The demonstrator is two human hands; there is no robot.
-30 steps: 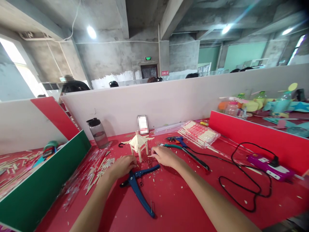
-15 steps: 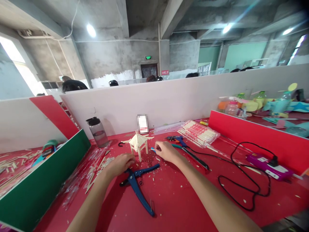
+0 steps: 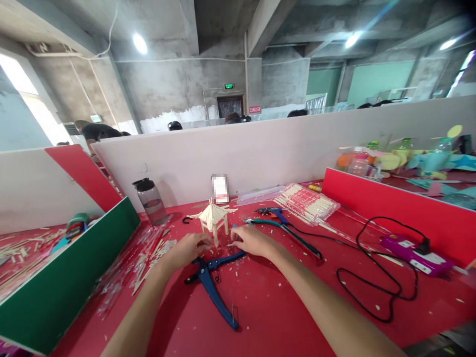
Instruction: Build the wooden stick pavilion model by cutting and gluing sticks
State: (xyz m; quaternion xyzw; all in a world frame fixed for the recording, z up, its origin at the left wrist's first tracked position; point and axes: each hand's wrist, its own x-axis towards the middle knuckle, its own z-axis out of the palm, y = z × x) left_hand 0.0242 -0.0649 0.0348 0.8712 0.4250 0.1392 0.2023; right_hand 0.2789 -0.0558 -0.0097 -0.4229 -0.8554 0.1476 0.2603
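Observation:
A small pavilion model of pale wooden sticks [image 3: 213,221] stands on the red table [image 3: 282,307]. My left hand [image 3: 191,248] lies just in front of its left legs, fingers curled in a pinch. My right hand [image 3: 250,240] rests on the table to the right of the model, fingers bent and pinched at a small stick piece near the model's foot. What either pinch holds is too small to name. Blue-handled cutting pliers [image 3: 213,285] lie below both hands.
A dark water bottle [image 3: 150,202] stands at the back left, with loose sticks [image 3: 148,263] nearby. A glue gun [image 3: 273,214], packets of sticks [image 3: 307,203], a black cable [image 3: 375,277] and a purple power strip [image 3: 416,255] lie right. Green [image 3: 63,282] and red [image 3: 394,213] dividers flank the table.
My right hand reached back toward the glue gun, then returned to the foot of the model. My left hand stayed close to the model's front legs. The view tilted slightly.

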